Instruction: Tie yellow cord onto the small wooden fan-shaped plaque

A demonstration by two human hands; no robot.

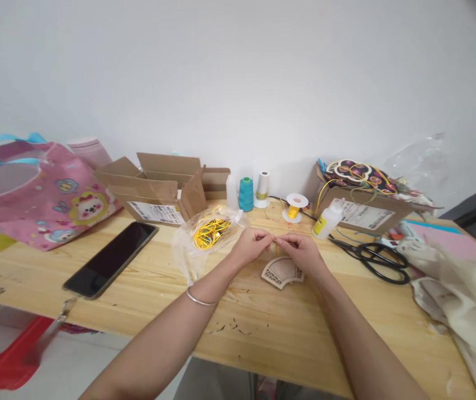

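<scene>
Above the middle of the table, my left hand (253, 245) and my right hand (303, 253) meet fingertip to fingertip. Both are closed in a pinch on a short yellow cord (277, 248), whose end hangs down between them. Just below lies a fan-shaped wooden piece (282, 271) with cut-out patterns at its sides; my right hand partly overlaps its right end. Left of my hands, a clear plastic bag (186, 250) holds a bundle of yellow cord (211, 233). The fingertips hide how the cord is looped or tied.
Behind stand an open cardboard box (158, 191), a teal thread cone (246, 194), a white spool (262, 186) and a yellow cord spool (293, 211). Rightward are a glue bottle (327, 221), black scissors (377, 258) and a filled box (358, 208). A phone (110, 260) and pink bag (63, 194) lie left.
</scene>
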